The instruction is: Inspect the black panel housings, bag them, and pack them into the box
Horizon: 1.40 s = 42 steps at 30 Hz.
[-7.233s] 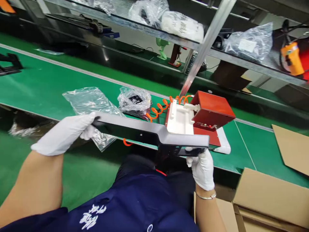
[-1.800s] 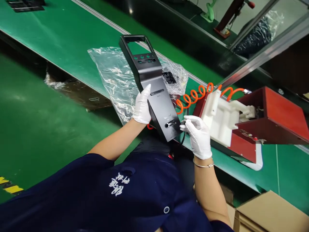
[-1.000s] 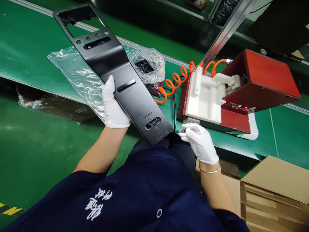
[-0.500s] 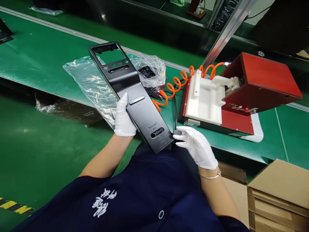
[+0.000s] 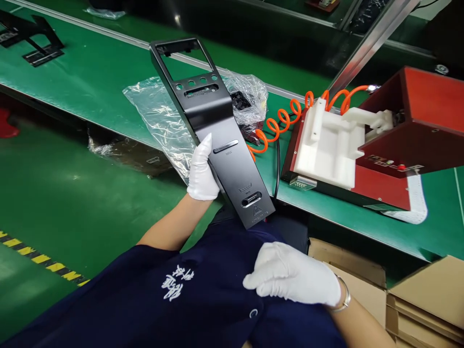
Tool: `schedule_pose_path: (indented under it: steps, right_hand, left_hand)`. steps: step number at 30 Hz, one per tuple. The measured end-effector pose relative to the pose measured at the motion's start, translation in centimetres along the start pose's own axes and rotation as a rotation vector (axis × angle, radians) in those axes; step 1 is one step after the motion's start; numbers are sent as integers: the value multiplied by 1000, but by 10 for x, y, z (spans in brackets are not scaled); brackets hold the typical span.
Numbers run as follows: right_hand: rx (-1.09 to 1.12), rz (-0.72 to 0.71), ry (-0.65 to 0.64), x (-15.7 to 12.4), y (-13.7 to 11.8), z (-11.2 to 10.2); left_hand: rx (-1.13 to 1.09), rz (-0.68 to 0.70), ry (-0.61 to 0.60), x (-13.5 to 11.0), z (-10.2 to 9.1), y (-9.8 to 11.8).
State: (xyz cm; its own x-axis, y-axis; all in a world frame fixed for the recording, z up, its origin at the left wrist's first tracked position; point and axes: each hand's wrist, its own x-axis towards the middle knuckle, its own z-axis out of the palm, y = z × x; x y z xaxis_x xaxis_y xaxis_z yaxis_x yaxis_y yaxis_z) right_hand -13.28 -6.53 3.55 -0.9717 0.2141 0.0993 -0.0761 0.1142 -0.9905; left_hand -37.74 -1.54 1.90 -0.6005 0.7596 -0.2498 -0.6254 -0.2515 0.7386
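Note:
My left hand (image 5: 203,169) in a white glove grips the left edge of a long black plastic housing panel (image 5: 232,164). The panel is tilted, with a rectangular window and a row of round holes at its top end, and MAX, MIN and a hot-surface mark lower down. Its lower end is close to my dark blue shirt (image 5: 217,295). My right hand (image 5: 286,273), also gloved, is in front of the shirt, apart from the panel. The right fingers are curled together, and anything inside them is hidden.
A red machine (image 5: 416,125) with a white fixture (image 5: 331,150) stands on the green bench (image 5: 94,92) at right. An orange coiled hose (image 5: 284,123) runs beside clear plastic wrapping (image 5: 154,113). Cardboard boxes (image 5: 431,295) sit lower right; a black part (image 5: 39,41) lies far left.
My right hand has moved from the panel's lower corner down to my shirt, its fingers now curled; the small dark piece at its fingertips no longer shows. The view has shifted.

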Motion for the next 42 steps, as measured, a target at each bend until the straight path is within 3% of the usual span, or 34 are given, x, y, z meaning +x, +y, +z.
schedule_pose_path:
  steps: [4, 7, 11, 14, 17, 20, 24, 30, 35, 38, 42]
  right_hand:
    - [-414, 129, -77, -3, -22, 5]
    - [-678, 141, -141, 0, -36, 1]
    - [-359, 93, -67, 8, -32, -13]
    - [-142, 127, 222, 15, -20, -24]
    - [32, 264, 575, 23, -10, -28]
    - [198, 400, 777, 35, -2, -28]
    - [260, 498, 808, 48, 6, -29]
    - [-340, 278, 794, 53, 15, -30]
    - [-627, 241, 879, 56, 23, -29]
    - [-549, 284, 882, 57, 31, -27]
    - [-257, 363, 934, 59, 39, -23]
  left_hand:
    - [5, 19, -46, -3, 1, 3]
    - [10, 16, -23, -5, 4, 5]
    - [-15, -1, -26, -7, 4, 7]
    - [-35, -24, -18, -7, 2, 6]
    - [-45, 19, -19, -6, 1, 2]
    - [-25, 93, -45, -7, 2, -4]
    - [40, 136, -27, -11, 4, -8]
    - [-23, 156, -33, -14, 2, -10]
    - [-34, 167, -25, -16, 2, -11]
    - [-36, 145, -23, -18, 5, -10]
    - [-40, 103, 9, -18, 8, -9]
